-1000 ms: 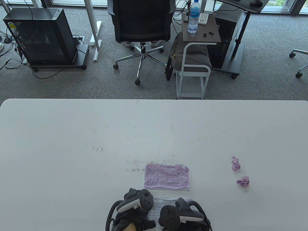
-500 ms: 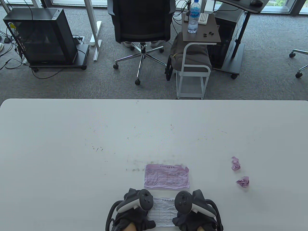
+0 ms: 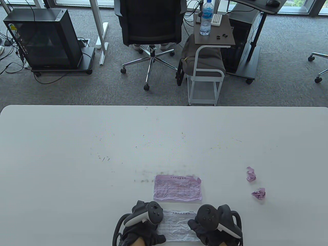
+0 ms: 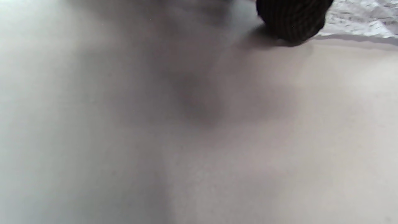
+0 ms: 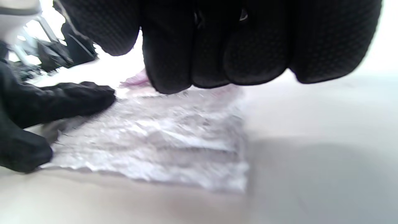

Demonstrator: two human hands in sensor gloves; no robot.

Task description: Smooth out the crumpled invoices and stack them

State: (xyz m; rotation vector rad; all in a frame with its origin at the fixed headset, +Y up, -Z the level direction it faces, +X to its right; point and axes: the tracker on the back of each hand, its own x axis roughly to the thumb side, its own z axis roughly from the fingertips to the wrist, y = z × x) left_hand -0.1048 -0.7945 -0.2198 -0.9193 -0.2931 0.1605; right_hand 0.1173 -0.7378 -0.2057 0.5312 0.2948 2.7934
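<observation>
We have the white invoice [image 3: 178, 225] lying at the near edge of the desk [image 3: 77, 153], our left hand [image 3: 143, 228] pressing its left end with flat fingers to anchor it while our right hand [image 3: 215, 228] lies with straight fingers [image 5: 217, 46] over the right end, presumably to smooth the creases outward. Just beyond it lies the pink invoice [image 3: 177, 188], already flattened, likely the base of the stack. Two crumpled pink balls [image 3: 251, 174] [image 3: 258, 193] sit well apart to the right, probably kept aside until we reach them.
</observation>
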